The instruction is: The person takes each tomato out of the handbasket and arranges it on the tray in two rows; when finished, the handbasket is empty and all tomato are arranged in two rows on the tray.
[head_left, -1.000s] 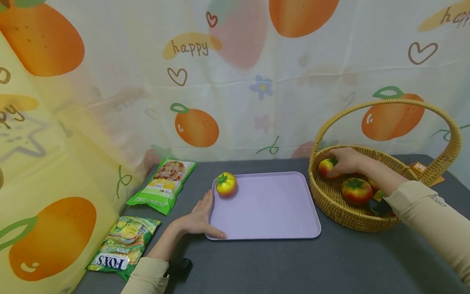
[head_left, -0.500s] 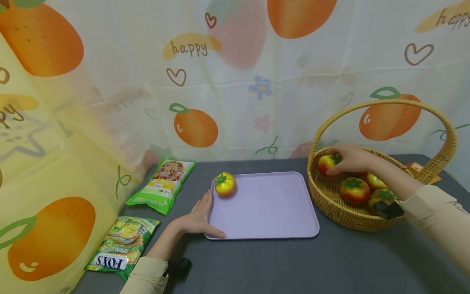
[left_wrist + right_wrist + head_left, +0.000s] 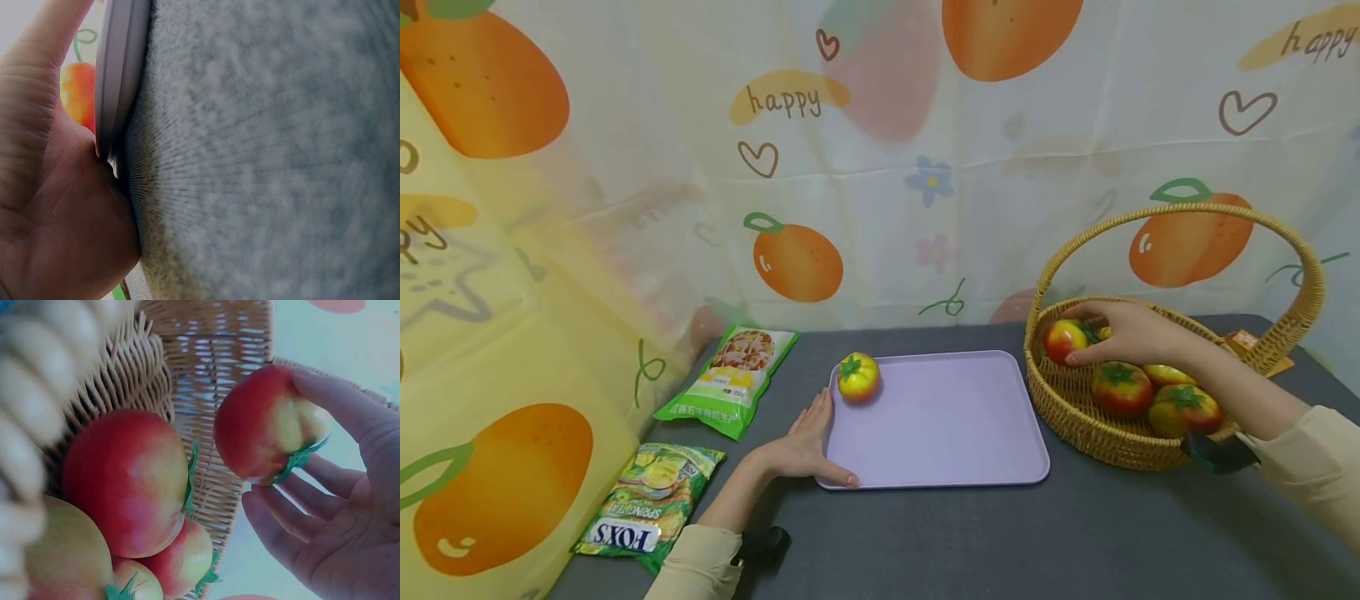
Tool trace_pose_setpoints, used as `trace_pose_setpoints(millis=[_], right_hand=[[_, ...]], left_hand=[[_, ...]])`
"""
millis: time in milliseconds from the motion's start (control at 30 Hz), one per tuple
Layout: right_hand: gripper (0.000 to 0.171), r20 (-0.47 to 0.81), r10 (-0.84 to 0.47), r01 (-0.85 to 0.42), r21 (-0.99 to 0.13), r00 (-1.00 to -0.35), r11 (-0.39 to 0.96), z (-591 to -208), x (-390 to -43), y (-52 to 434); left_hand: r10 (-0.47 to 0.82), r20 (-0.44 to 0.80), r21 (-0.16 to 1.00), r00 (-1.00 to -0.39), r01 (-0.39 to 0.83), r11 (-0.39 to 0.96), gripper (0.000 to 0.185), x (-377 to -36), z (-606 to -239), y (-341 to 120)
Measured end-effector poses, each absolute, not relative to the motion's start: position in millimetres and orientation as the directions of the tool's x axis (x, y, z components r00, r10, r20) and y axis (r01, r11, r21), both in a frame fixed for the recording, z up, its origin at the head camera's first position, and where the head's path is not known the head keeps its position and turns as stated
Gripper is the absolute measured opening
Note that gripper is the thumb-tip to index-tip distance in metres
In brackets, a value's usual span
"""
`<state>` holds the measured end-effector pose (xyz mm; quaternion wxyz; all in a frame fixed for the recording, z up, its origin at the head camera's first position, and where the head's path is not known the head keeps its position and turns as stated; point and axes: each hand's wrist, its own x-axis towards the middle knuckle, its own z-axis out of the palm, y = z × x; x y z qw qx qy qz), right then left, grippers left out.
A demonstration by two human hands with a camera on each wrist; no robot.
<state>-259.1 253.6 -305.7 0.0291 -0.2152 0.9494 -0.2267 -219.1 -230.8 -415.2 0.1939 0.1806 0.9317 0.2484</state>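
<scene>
My right hand (image 3: 1127,332) pinches a red-and-yellow tomato (image 3: 1064,341) between thumb and fingers, at the left inner side of the wicker basket (image 3: 1078,429). The right wrist view shows this tomato (image 3: 269,428) with its green leaves turned toward the palm. Several more tomatoes (image 3: 1122,389) lie in the basket; the right forearm covers part of it. My left hand (image 3: 797,446) rests at the left front corner of the lilac tray (image 3: 947,425), fingers straight along its left side and thumb on the front rim. One tomato (image 3: 858,377) sits in the tray's back left corner.
Left of the tray lie a green-and-white food packet (image 3: 730,379) and a green Fox's bag (image 3: 651,500). The basket's tall arched handle (image 3: 1180,210) rises over the right arm. An orange packet (image 3: 1243,340) shows behind the basket. A printed cloth (image 3: 880,208) hangs behind the table.
My right hand has shifted slightly, and the tomato in its grip looks a little raised and tilted. More of the basket's tomatoes show beside the forearm. The left hand stays at the tray.
</scene>
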Motion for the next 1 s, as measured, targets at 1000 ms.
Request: trace_pose_setpoints(millis=[1000], right_hand=[[0.069, 0.099, -0.44, -0.404, -0.607, -0.893, 0.684, -295, -223, 212]], left_hand=[[0.422, -0.272, 0.522, -0.865, 0.235, 0.82, 0.139, -219, -413, -228]])
